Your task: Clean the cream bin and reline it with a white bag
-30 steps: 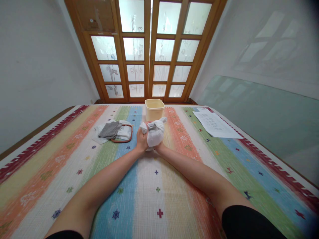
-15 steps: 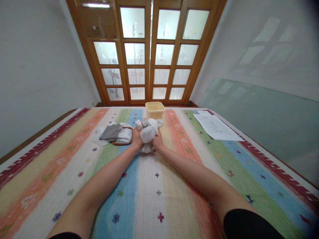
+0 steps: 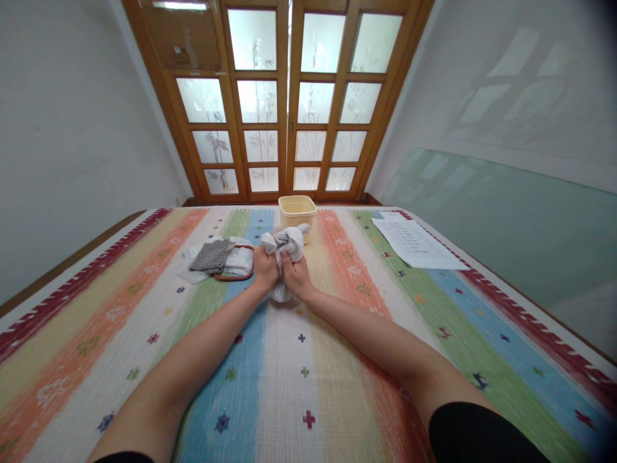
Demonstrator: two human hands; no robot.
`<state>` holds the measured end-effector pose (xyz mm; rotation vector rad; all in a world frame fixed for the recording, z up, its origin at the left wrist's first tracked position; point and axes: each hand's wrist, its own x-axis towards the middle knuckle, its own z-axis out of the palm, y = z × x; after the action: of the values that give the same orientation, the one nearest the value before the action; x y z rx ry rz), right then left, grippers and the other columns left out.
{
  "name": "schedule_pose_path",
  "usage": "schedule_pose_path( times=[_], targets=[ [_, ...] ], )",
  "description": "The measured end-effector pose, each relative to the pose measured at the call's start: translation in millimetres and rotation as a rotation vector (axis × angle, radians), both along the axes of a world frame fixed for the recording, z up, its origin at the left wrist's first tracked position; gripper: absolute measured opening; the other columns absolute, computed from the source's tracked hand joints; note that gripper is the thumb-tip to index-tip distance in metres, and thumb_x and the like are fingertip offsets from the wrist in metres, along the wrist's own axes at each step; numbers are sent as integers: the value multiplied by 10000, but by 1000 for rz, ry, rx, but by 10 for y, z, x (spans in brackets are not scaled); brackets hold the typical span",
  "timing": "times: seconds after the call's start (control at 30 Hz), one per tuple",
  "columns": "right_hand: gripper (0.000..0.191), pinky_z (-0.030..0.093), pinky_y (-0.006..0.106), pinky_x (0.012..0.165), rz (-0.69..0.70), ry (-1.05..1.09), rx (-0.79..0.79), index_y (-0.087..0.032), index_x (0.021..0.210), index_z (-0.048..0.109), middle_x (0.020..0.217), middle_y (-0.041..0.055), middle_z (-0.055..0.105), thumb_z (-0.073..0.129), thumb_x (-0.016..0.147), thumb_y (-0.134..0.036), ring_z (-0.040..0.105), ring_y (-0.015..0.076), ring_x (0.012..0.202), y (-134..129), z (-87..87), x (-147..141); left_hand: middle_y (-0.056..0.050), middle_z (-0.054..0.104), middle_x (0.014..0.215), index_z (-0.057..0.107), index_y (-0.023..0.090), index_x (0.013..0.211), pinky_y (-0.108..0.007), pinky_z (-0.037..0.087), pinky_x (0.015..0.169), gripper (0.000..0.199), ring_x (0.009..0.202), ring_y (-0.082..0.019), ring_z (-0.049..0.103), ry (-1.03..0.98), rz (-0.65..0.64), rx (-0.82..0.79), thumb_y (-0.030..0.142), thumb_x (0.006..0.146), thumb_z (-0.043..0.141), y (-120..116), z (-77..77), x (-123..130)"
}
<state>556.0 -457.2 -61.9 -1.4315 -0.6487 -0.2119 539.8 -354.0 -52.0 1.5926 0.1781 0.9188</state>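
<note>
A crumpled white cloth (image 3: 292, 240) is bunched between my two hands at the middle of the table. My left hand (image 3: 266, 267) grips its left side, fingers wrapped round it. On the other side my right hand (image 3: 295, 271) is closed on the cloth too, its thumb pressed on top. A loose end hangs down between the hands. Just behind stands a pale yellow square tub (image 3: 297, 209); its inside bottom cannot be seen. Left of my left hand lies a grey knitted piece (image 3: 210, 256) on white material, beside a brown curved handle (image 3: 234, 278).
A striped, patterned tablecloth (image 3: 284, 392) covers the table. Printed paper sheets (image 3: 417, 243) lie at the far right. A pale green glass-like panel (image 3: 506, 206) leans along the right wall. Wooden doors with frosted panes (image 3: 260, 103) stand beyond the table.
The cloth has been gathered more tightly, and my right hand has turned and shifted left, bringing its thumb into sight. My view has moved slightly. The other items stay where they were.
</note>
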Motion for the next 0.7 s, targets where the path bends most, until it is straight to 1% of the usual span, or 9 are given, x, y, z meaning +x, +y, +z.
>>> schedule_pose_path(
  times=[0.07,0.13,0.27,0.33,0.43,0.5,0.57,0.63,0.7],
  targets=[
    [475,463,444,1132,-58,3,4,-193,1177,666,1196,124,718,497,994,-598,647,280,1203,-3,2,24,-16,666,767,669,194,798,-267,480,783,341,764,-179,604,8,0,27,491,960,627,-51,-7,-26],
    [441,492,443,1091,-93,13,-14,-193,1138,671,1154,119,727,473,986,-557,665,277,1134,-19,-13,75,-18,668,775,673,196,810,-267,486,811,345,793,-184,611,21,-8,27,489,978,602,-93,-4,-40],
    [358,556,413,929,-124,59,-102,-213,963,680,927,78,728,479,946,-509,670,254,889,-47,-75,166,-18,661,756,679,197,802,-266,495,824,340,831,-195,628,21,-15,-11,496,957,635,-147,20,-54],
    [348,558,398,908,-125,64,-98,-213,938,681,902,69,722,482,947,-499,666,244,869,-44,-85,170,-20,676,774,683,195,817,-262,497,822,346,832,-192,636,13,-18,-39,510,954,640,-151,55,-54],
    [386,545,407,975,-66,41,-47,-195,1086,691,1060,86,740,495,973,-508,684,250,1001,-39,-56,144,-40,720,853,680,187,842,-258,503,849,390,884,-193,662,8,-2,-108,553,964,623,-115,156,-32],
    [441,519,431,1047,-8,-21,-40,-186,1214,670,1185,107,727,524,984,-533,670,268,1126,-57,-30,145,-62,749,934,685,182,876,-260,507,894,415,970,-202,683,4,44,-206,583,963,619,-66,249,-2],
    [513,483,459,1107,50,-127,-76,-181,1289,645,1276,130,698,578,966,-575,642,290,1219,-99,-22,184,-80,764,1020,695,176,942,-266,511,938,431,1043,-206,694,4,71,-319,601,955,627,-10,343,31],
    [640,439,491,1161,121,-252,-141,-176,1353,620,1369,157,659,660,903,-630,602,318,1303,-153,-37,250,-86,767,1080,696,173,1017,-281,519,968,453,1077,-209,704,2,41,-412,616,945,635,39,416,56],
    [786,404,520,1192,203,-336,-219,-174,1399,605,1448,176,621,744,811,-678,566,343,1365,-198,-66,314,-87,764,1106,682,173,1084,-302,528,986,486,1100,-218,710,3,-46,-460,634,935,636,68,455,67]
  ],
)
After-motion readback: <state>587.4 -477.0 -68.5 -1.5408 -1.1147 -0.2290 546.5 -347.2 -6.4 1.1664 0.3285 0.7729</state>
